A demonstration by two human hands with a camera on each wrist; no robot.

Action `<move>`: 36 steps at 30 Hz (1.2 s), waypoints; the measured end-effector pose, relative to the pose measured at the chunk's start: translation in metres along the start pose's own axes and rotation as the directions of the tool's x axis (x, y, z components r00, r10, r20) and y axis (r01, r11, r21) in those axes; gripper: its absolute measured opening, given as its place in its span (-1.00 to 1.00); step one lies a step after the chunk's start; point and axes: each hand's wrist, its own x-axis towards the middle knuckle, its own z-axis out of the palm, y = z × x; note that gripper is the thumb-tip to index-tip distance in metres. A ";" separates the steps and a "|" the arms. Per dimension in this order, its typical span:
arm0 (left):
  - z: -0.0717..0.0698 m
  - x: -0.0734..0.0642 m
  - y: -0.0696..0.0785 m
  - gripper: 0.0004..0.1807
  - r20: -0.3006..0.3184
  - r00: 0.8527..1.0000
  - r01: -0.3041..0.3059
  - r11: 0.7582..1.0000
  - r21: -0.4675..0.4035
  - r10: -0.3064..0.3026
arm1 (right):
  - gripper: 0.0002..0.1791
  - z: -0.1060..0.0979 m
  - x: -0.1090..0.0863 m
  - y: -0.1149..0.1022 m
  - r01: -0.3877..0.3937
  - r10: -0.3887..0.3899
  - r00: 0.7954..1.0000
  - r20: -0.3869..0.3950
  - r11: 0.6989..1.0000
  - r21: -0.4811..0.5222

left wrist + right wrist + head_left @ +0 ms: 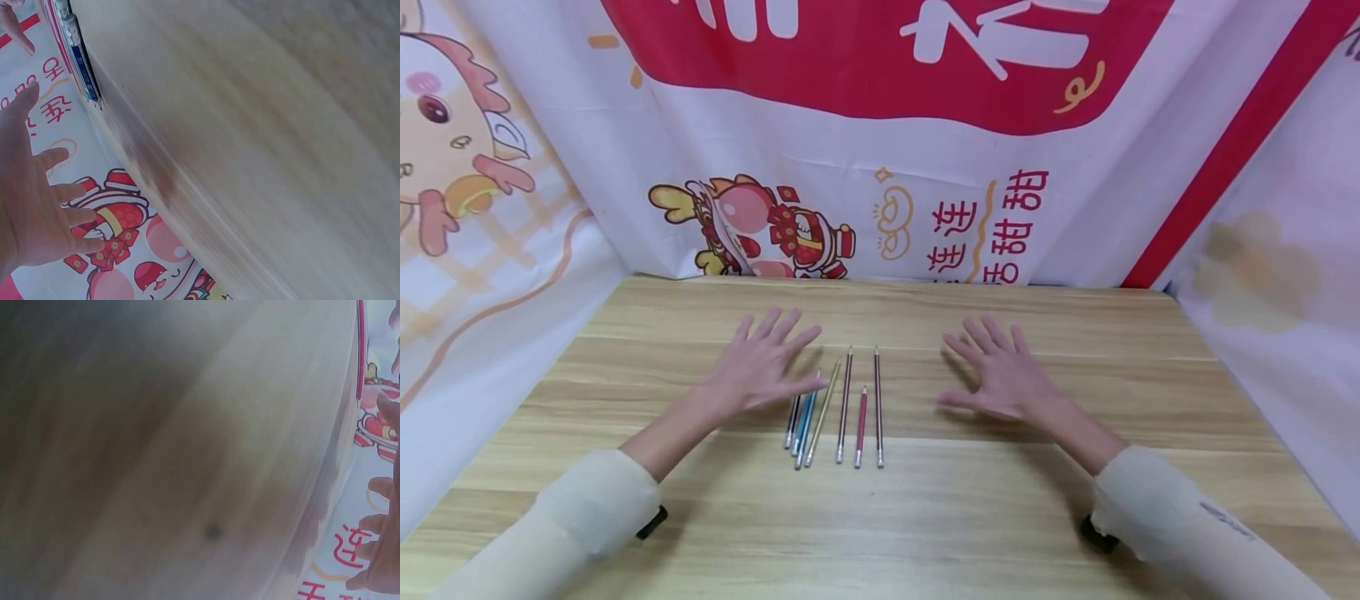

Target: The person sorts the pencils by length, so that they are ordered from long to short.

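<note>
Several pencils lie roughly side by side mid-table, eraser ends toward me. Among them are a blue pencil (803, 429), a gold pencil (823, 412), a short red pencil (861, 425) and a long dark red pencil (878, 408). My left hand (758, 367) is spread palm down above the table, its thumb overlapping the tips of the leftmost pencils in the head view. To the right of the row, my right hand (1000, 375) is spread with straight fingers, apart from the pencils. Neither hand holds anything. In the left wrist view, a blue pencil (81, 65) shows beyond the thumb.
The wooden table (970, 517) ends at a white printed cloth (865, 150) hanging behind it, with similar cloth on both sides. A dark band (652, 522) shows under the left sleeve and another dark piece (1099, 535) under the right sleeve.
</note>
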 end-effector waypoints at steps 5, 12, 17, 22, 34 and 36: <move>0.002 0.000 0.004 -0.04 0.017 1.000 -0.016 1.000 0.001 0.016 | 0.04 0.003 0.004 -0.011 0.019 -0.020 1.000 0.022 0.999 0.036; 0.005 -0.001 0.009 -0.05 0.014 0.998 -0.062 0.998 -0.005 0.062 | 0.03 0.004 0.009 -0.026 0.064 -0.067 0.997 0.031 0.995 0.075; 0.007 -0.001 0.010 -0.04 0.008 0.996 -0.085 0.996 -0.017 0.085 | 0.02 0.002 0.014 -0.035 0.090 -0.095 0.995 0.038 0.991 0.099; 0.006 0.001 0.011 -0.04 0.029 0.996 -0.089 0.996 -0.028 0.090 | 0.00 0.002 0.019 -0.042 0.099 -0.107 0.992 0.061 0.988 0.121; 0.003 0.005 0.016 -0.05 0.061 0.994 -0.081 0.994 -0.075 0.086 | 0.00 0.002 0.029 -0.056 0.121 -0.133 0.990 0.047 0.972 0.200; 0.001 0.005 0.017 -0.06 0.064 0.994 -0.081 0.993 -0.087 0.087 | -0.01 0.003 0.030 -0.059 0.121 -0.133 0.990 0.037 0.968 0.219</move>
